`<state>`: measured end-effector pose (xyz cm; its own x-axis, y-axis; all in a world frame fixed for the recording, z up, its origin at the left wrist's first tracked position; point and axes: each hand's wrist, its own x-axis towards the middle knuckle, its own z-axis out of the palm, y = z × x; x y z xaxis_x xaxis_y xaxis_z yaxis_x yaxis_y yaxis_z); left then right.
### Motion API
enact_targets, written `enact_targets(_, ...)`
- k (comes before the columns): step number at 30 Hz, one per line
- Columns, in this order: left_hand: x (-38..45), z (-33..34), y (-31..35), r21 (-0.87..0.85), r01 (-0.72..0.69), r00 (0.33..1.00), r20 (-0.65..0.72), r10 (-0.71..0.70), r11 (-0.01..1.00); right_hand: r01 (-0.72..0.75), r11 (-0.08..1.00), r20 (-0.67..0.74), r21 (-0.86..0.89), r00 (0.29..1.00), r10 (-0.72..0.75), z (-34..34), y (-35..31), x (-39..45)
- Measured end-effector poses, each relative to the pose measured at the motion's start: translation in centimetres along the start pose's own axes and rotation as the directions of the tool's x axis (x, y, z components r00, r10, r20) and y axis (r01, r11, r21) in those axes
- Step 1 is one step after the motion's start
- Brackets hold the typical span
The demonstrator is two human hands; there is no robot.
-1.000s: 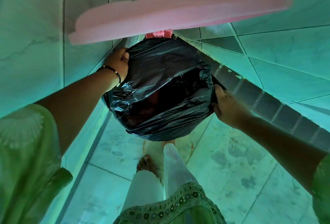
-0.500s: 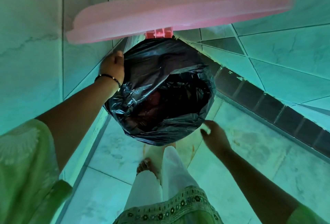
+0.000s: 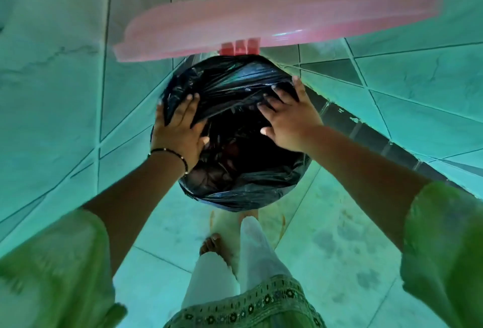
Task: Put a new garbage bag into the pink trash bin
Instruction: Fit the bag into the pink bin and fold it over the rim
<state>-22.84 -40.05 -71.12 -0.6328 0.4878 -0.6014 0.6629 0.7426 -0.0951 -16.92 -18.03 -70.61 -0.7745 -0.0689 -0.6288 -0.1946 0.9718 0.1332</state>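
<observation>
Change from half a second ago: the right hand [image 3: 288,121], then hanging clear of the bin over the floor, now lies on the far right of the bag mouth; the left hand [image 3: 180,131], then gripping the outer left side, has shifted onto the top of the left rim. The view has tipped slightly; bin and lid have not moved.

Surroundings, largest first:
- Tiled floor [image 3: 339,262], pale, stained near the bin.
- Tiled walls [image 3: 52,92] meeting in a corner behind the bin, with a dark strip [image 3: 371,134] along the base at right.
- Lid [image 3: 274,19], pink, raised on its hinge [image 3: 240,46] above the far rim, overhanging the opening.
- Green sleeves, pale trousers and a bare foot [image 3: 211,245] on the floor at the bin's near side.
- Beaded bracelet [image 3: 172,152] on the left wrist.

Task item: garbage bag [image 3: 235,84], black, glossy, wrinkled, draped over the whole rim of the trash bin standing in the floor corner; the bin body is hidden under it. The mouth gapes dark, reddish inside.

Hands: both laid flat on the plastic, fingers [image 3: 277,97] straight and spread, pressing rather than gripping.
</observation>
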Motion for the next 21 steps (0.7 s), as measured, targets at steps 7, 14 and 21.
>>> enact_targets(7, -2.9, -0.2, -0.4, -0.267, -0.082, 0.963, -0.27, 0.007, 0.96, 0.046, 0.976, -0.213, 0.211, 0.977, 0.0, -1.2, -0.3, -2.8)
enact_targets(14, -6.4, 3.0, 4.0, -0.186, -0.19, 0.961, -0.238, 0.143, 0.964, 0.245, 0.923, -0.137, 0.296, 0.967, -0.213, 5.1, -7.2, -10.7)
enact_targets(21, 1.6, -0.9, 2.1, -0.088, 0.003, 0.974, 0.225, 0.017, 0.996, 0.207, 0.907, -0.206, 0.366, 0.969, -0.138, 6.1, -8.4, -11.5)
